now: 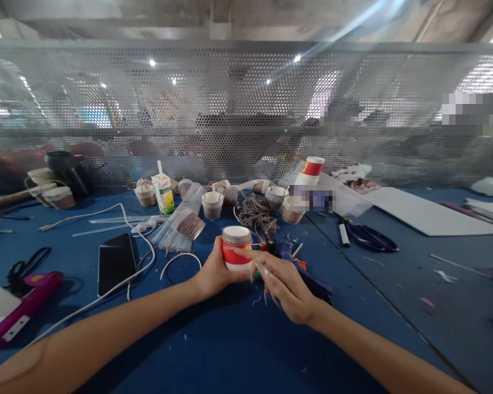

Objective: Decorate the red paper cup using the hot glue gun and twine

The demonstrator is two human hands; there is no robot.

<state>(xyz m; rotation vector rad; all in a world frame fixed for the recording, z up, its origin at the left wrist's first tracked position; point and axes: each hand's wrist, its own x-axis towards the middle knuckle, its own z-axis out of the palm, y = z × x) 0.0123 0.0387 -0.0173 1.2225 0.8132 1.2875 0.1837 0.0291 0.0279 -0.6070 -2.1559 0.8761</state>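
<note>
While both forearms reached in over the blue table [238, 350], the left hand [216, 273] was wrapped around a small red-and-white cup [236, 249], fingers closed on its far and near sides, holding it upright just above or on the table surface; contact with the table could not be told. Cup's long axis: vertical, open rim facing up. The right hand [285, 287] sat just right of the cup, fingers [257, 261] narrowed as if pinching something thin against the cup's wall; what they pinched was too small to make out. The cup thus lay left of and touching the right fingertips. A tangle of twine [257, 214] lay just behind, a phone [115, 261] well left.
</note>
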